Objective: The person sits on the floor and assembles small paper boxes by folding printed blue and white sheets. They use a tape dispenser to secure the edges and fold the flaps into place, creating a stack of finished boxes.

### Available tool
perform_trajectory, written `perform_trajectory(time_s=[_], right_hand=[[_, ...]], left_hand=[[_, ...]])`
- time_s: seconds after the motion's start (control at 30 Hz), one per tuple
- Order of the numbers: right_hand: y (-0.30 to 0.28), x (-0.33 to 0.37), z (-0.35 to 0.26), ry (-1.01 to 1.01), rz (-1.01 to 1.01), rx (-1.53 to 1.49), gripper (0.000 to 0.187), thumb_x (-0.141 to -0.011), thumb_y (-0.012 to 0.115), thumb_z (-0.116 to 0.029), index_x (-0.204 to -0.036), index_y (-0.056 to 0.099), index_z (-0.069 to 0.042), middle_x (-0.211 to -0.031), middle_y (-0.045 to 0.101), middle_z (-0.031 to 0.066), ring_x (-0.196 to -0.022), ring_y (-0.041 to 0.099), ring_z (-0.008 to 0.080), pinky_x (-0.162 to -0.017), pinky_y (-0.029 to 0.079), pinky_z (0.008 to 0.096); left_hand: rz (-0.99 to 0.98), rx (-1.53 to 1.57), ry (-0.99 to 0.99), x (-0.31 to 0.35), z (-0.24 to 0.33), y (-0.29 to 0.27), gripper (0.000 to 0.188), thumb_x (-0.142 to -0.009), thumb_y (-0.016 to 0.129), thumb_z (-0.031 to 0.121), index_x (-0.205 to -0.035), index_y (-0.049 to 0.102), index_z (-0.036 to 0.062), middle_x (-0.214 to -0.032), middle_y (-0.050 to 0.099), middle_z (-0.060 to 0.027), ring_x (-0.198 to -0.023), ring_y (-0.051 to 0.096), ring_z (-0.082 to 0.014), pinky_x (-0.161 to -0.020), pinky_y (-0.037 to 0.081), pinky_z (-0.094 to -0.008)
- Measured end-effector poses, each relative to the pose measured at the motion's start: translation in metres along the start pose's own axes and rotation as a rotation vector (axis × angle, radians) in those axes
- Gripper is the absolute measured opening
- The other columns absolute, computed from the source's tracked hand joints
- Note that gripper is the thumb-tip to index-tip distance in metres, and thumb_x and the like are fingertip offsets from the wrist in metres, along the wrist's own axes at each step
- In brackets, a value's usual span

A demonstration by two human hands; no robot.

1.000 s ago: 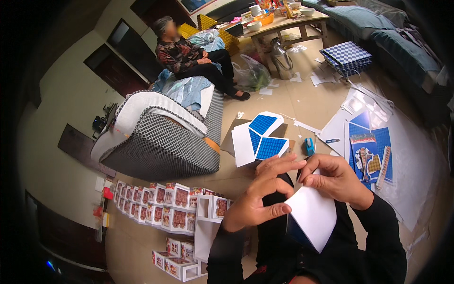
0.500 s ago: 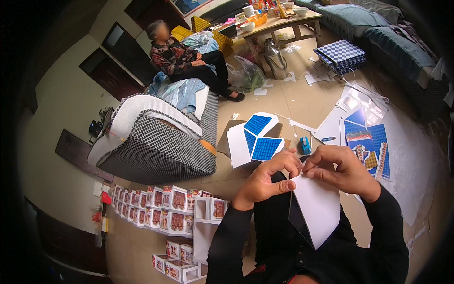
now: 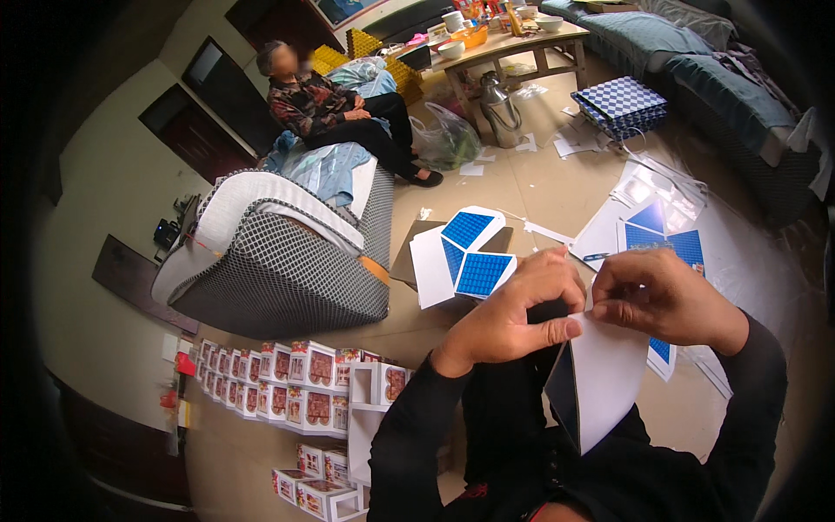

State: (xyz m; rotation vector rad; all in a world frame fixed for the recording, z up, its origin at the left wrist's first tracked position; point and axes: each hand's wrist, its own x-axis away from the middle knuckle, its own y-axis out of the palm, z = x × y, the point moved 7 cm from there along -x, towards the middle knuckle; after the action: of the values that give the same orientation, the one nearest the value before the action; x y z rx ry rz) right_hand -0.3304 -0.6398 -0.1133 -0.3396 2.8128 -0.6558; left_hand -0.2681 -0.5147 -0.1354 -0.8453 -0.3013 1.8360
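Head view: I see both hands meeting at the top edge of a white cardboard blank [image 3: 604, 383], held above the lap with its lower corner hanging down toward the dark trousers. The left hand [image 3: 513, 315] pinches the upper left corner, thumb laid along the edge and fingers curled behind; the right hand [image 3: 665, 296] nips the same edge just beside it, fingertips bunched on what may be a small flap, though I cannot tell its exact shape. Both hands are closed on the blank, and they almost touch each other. The risk as I judge it: the grip sits only along the top, so the long unsupported lower part can swing or buckle, and a crease may run off its scored line. Fingertips this close together could also tear a thin tab if they pull in opposite directions. The inner face of the blank is dark and mostly hidden, so I cannot check alignment there. On the floor ahead lies a flat blue-checked blank [image 3: 465, 257], with more blue printed sheets [image 3: 665, 239] to the right; a dropped piece could land among them. Folded red-and-white boxes [image 3: 291, 383] stand in rows at lower left, near the left elbow, which could knock them.
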Motion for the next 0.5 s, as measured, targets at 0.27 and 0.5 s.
perform_trajectory(time_s=[0.27, 0.5], right_hand=[[0.011, 0.016, 0.001, 0.079, -0.116, 0.152, 0.011, -0.085, 0.071, -0.012, -0.089, 0.068, -0.002, -0.084, 0.068, 0.0133, -0.073, 0.067, 0.0232, -0.066, 0.051, 0.0311], [0.028, 0.042, 0.036, 0.369, -0.263, -0.055, 0.022, -0.089, 0.070, -0.022, -0.096, 0.070, -0.001, -0.081, 0.068, 0.0106, -0.071, 0.063, 0.0175, -0.067, 0.050, 0.0298]], left_hand=[[-0.034, -0.219, 0.035, 0.005, 0.020, 0.017, 0.012, -0.084, 0.070, 0.019, -0.083, 0.061, 0.0111, -0.093, 0.060, -0.0021, -0.110, 0.054, -0.0224, -0.114, 0.021, -0.0498], [-0.022, -0.246, 0.009, 0.020, 0.030, 0.050, 0.011, -0.090, 0.061, 0.017, -0.086, 0.063, 0.0069, -0.093, 0.061, -0.0036, -0.109, 0.054, -0.0233, -0.114, 0.020, -0.0488]])
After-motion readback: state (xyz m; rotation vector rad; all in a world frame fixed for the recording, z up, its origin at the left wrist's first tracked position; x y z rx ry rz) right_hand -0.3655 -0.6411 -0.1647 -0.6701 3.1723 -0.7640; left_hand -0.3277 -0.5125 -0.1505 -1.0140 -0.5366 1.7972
